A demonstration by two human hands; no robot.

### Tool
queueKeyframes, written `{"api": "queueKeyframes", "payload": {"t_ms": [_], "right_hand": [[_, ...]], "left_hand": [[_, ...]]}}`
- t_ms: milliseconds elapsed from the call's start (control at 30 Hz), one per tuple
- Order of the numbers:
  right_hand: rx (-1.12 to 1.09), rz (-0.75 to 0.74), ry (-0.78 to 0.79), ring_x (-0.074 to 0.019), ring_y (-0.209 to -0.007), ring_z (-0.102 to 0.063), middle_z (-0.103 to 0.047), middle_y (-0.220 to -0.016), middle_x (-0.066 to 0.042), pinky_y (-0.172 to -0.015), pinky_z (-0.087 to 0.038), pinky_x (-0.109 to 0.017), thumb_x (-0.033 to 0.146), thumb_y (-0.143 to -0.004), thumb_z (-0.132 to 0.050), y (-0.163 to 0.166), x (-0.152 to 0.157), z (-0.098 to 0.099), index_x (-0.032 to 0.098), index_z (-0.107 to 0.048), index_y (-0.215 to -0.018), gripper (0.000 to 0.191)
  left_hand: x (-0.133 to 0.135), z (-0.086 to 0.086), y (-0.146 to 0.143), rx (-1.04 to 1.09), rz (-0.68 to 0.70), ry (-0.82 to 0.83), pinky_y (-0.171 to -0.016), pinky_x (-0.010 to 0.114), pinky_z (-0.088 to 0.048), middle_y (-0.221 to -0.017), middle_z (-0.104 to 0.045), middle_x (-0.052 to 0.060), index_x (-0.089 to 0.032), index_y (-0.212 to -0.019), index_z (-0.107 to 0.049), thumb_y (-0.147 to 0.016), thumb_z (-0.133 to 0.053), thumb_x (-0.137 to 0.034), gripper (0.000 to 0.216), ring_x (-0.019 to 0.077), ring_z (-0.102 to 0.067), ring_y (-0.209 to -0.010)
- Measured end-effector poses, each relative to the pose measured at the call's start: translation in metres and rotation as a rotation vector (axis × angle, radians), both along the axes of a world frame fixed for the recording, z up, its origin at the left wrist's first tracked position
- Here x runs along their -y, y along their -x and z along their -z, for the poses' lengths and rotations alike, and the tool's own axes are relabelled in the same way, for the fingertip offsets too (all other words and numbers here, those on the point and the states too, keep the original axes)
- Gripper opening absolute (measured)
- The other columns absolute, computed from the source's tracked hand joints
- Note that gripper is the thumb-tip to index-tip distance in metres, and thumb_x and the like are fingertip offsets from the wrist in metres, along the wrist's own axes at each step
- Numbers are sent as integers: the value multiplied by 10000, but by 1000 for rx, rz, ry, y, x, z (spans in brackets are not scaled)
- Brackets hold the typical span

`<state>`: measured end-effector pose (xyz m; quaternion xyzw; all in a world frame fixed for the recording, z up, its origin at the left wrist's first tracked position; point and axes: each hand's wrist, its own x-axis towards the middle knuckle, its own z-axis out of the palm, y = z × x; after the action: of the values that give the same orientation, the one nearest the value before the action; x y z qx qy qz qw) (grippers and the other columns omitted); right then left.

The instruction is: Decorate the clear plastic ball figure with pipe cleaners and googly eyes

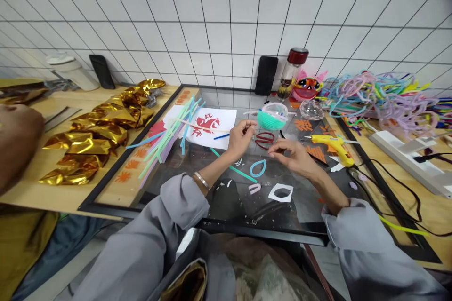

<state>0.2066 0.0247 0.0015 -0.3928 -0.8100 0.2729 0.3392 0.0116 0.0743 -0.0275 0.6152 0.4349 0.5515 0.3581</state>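
Observation:
My left hand is closed in a pinch just left of a green pipe-cleaner bowl shape with a lavender rim. Whatever its fingertips hold, if anything, is too small to make out. My right hand also pinches, beside dark red-handled scissors; I cannot tell whether something thin is in it. Below the hands lie a blue pipe-cleaner loop, a green pipe cleaner and white paper with a round hole. A peach pipe cleaner stretches toward my left hand.
Pastel pipe cleaners cross a red-printed sheet. A yellow glue gun, clear plastic dome, bottle and power strip are rightward. Gold foil and another person's arm are left.

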Motion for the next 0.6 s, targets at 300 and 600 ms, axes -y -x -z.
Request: {"api": "queueKeyframes", "payload": {"t_ms": [300, 600], "right_hand": [[601, -140, -52, -242, -997, -607, -600, -1100, -124, -835, -489, -357, 174, -902, -513, 18, 19, 2, 161, -645, -1155, 285], [602, -165, 34, -267, -1124, -559, -594, -1178, -150, -965, -456, -413, 89, -888, -496, 24, 25, 2, 132, -540, -1252, 369]], "left_hand": [[4, 7, -3, 11, 19, -25, -691, 227, -479, -842, -706, 27, -164, -993, -642, -908, -506, -204, 165, 115, -617, -709], [8, 6, -4, 11, 53, 22, -748, 243, -506, -862, -719, 36, -168, -974, -650, -887, -524, -186, 154, 138, -670, -803]]}}
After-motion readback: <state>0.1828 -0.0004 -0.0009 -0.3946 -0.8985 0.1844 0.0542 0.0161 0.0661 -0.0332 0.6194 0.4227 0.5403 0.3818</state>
